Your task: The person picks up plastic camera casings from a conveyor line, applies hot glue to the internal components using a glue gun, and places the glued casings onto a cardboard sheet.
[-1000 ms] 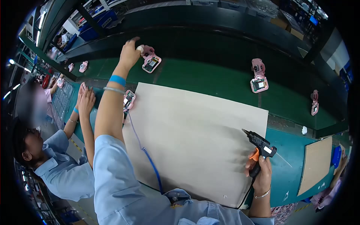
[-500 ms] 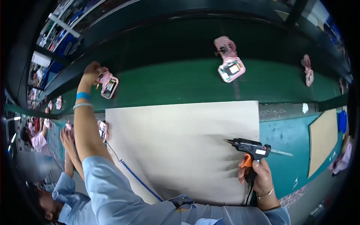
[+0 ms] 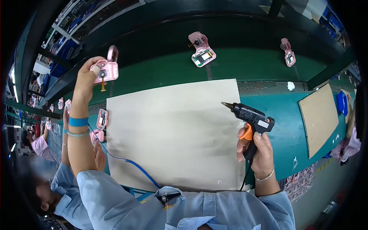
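Observation:
My left hand (image 3: 85, 82) is closed on an opened pink plastic casing (image 3: 109, 72), lifted over the green belt. One half of the casing stands up, and a thin orange-brown ribbon cable hangs from it. My right hand (image 3: 263, 155) grips a black hot glue gun (image 3: 251, 116) with an orange trigger. Its nozzle points up and left above a pale cardboard sheet (image 3: 172, 130). Another opened pink casing (image 3: 203, 56), with a circuit board and battery-like block inside, lies on the belt ahead.
Farther right on the green belt (image 3: 153, 69) lies one more pink casing (image 3: 289, 57). A co-worker's hand (image 3: 99, 156) is by a pink casing (image 3: 102, 119) at the sheet's left edge. A blue coiled cord (image 3: 142, 168) crosses the lower left. Brown cardboard (image 3: 320, 119) lies at right.
My left hand has lifted the pink casing off the belt and turned it. The other belt casings appear farther left, and my view has shifted. The glue gun stays in my right hand.

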`<state>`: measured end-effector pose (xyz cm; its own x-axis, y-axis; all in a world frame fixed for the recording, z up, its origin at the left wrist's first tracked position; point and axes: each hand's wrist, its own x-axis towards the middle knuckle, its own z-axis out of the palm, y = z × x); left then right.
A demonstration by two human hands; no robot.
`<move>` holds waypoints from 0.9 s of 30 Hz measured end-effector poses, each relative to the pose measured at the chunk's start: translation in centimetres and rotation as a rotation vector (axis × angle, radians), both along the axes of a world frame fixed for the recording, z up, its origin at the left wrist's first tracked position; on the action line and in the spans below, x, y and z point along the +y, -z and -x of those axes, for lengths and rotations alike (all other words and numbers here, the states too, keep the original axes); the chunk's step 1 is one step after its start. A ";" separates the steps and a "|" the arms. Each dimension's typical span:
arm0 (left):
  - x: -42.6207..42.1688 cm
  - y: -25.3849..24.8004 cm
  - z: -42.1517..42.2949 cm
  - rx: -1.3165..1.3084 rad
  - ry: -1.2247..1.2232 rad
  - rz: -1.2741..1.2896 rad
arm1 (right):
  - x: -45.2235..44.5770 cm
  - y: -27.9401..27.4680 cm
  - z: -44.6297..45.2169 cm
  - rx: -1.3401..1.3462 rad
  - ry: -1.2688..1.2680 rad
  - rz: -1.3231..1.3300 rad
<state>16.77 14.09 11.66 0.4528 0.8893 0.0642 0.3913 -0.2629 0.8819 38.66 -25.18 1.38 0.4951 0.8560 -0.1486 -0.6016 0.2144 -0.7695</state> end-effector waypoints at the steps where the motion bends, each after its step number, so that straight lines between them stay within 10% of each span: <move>1: -2.1 0.1 -0.8 -0.090 0.050 0.083 | -0.2 -0.2 -0.1 -0.009 0.002 -0.035; 14: -25.8 10.4 -9.0 -0.265 0.381 0.443 | -8.4 -0.5 -0.2 -0.203 0.080 -0.005; 27: -29.1 10.1 -6.7 -0.470 0.431 0.611 | -8.5 -0.6 2.0 -0.465 0.014 0.149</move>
